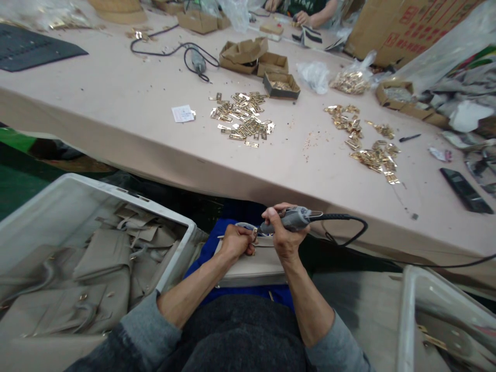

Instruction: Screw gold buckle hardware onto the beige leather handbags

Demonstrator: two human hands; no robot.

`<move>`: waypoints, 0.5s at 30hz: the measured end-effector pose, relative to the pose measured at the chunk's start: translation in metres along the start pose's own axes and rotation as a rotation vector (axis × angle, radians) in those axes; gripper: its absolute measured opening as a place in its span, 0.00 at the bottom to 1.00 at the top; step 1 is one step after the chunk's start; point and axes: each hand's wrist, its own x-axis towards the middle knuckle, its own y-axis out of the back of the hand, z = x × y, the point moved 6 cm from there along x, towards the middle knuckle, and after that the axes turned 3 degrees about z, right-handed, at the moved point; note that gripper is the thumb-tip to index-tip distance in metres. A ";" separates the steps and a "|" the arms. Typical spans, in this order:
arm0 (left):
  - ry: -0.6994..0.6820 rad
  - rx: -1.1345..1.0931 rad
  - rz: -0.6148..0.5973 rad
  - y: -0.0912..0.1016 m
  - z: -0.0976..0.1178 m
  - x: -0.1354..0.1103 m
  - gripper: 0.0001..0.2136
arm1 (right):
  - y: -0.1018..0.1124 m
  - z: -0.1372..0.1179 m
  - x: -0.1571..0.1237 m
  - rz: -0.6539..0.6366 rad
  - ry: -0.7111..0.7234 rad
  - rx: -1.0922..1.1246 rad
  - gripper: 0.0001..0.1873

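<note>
A beige handbag (251,268) lies across my lap on blue cloth. My right hand (285,235) is wrapped around a grey corded electric screwdriver (296,219), its tip pointing left at the bag's top edge. My left hand (237,241) is closed in a pinch at that edge, close to the tip. A small gold metal fitting (254,232) shows at its fingertips. The fingers partly cover the spot where tip and fitting meet, so contact between them cannot be made out.
A white bin (186,222) of beige bags stands at left, another bin (406,310) at right. On the table (155,150) lie gold plates (244,116), more gold fittings (374,155), small boxes (281,85), a second screwdriver (198,61) and a black phone (465,190). A co-worker's hand (303,18) shows opposite.
</note>
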 end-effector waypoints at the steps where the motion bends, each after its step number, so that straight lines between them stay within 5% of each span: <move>1: 0.000 0.007 -0.001 0.000 -0.001 0.000 0.06 | -0.002 0.001 -0.002 -0.031 -0.006 -0.018 0.11; 9: -0.036 0.034 -0.011 0.003 -0.007 0.003 0.04 | -0.019 0.002 -0.010 -0.210 0.056 -0.120 0.08; 15: -0.150 0.090 -0.054 -0.001 0.008 -0.003 0.12 | -0.022 0.009 -0.012 -0.285 0.076 -0.171 0.10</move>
